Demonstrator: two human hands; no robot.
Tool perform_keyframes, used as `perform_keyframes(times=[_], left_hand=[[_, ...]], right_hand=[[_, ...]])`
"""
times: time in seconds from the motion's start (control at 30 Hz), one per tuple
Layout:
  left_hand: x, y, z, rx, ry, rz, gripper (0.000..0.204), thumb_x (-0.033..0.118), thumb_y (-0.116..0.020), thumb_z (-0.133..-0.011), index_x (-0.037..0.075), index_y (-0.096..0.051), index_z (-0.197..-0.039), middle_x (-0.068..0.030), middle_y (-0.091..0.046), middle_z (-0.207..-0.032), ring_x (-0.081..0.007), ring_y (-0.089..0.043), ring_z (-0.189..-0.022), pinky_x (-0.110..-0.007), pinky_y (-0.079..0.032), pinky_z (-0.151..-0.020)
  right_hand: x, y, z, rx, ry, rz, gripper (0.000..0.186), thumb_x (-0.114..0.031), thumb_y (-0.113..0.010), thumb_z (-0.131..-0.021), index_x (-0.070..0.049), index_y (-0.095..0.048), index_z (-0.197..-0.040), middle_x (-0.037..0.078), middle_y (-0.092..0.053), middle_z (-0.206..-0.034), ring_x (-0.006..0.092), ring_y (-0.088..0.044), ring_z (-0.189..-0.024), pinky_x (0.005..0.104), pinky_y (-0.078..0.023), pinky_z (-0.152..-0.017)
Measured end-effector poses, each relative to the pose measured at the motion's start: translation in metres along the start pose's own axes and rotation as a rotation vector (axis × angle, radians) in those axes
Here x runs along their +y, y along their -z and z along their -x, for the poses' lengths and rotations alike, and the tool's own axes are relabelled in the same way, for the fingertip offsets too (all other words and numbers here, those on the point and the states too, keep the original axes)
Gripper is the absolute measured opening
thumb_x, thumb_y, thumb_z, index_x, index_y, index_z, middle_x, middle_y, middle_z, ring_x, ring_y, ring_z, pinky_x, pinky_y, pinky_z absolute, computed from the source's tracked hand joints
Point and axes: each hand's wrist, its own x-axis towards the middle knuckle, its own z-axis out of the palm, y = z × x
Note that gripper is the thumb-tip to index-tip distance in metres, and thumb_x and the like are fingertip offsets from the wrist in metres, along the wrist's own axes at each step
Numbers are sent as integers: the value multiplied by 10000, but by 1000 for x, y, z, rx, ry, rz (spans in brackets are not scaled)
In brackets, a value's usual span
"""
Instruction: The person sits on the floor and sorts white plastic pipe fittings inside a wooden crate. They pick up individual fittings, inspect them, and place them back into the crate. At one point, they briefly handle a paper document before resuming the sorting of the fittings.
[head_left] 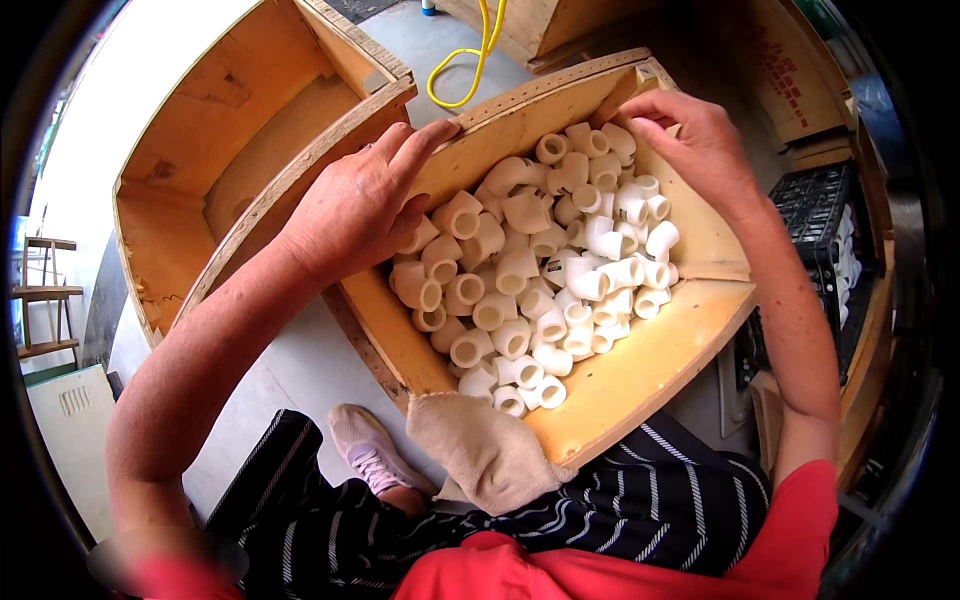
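Note:
A wooden box (610, 410) full of white plastic elbow pipe fittings (515, 268) stands tilted in front of me, against my legs. My left hand (365, 190) is closed over its left wall, the fingers lying along the rim and the thumb on the inner side. At the far right corner my right hand (695, 145) reaches across the rim, its fingers bent against the wood above the fittings. Part of that grip is hidden. Over the near left corner hangs a beige cloth (485, 450).
A second wooden box (165, 215) stands at the far left. Beyond the fittings lies a yellow hose or cord (484, 50). To my right is a black plastic crate (812, 205) with pale pieces in it. My shoe (365, 445) is left of the cloth.

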Motion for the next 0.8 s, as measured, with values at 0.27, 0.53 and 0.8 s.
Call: perform_keyframes(times=[0.27, 0.53, 0.8], left_hand=[[-1, -3, -4, 46, -24, -11, 742, 40, -671, -840, 147, -357, -1504, -172, -583, -1216, -414, -626, -1021, -471, -562, -837], [1, -2, -2, 25, -3, 14, 731, 38, -674, -832, 139, -377, -1492, -168, -573, -1181, -405, -626, -1030, -476, -557, -835], [3, 1, -2, -8, 32, 43, 738, 21, -674, -844, 141, -370, -1505, -193, -572, -1281, -442, -606, -1100, -484, -546, -909]], right_hand=[[-21, -9, 24, -164, 81, 40, 158, -201, -658, -922, -119, -734, -1033, 39, -736, -959, 237, -710, -855, 367, -567, -776], [-17, -83, 35, -222, 321, 46, 205, -130, -722, -843, -116, -691, -1046, 58, -642, -989, 293, -665, -916, 411, -558, -765], [-16, -116, 34, -209, 440, 119, 200, -117, -745, -778, -92, -659, -957, 76, -649, -972, 292, -670, -958, 420, -573, -789]])
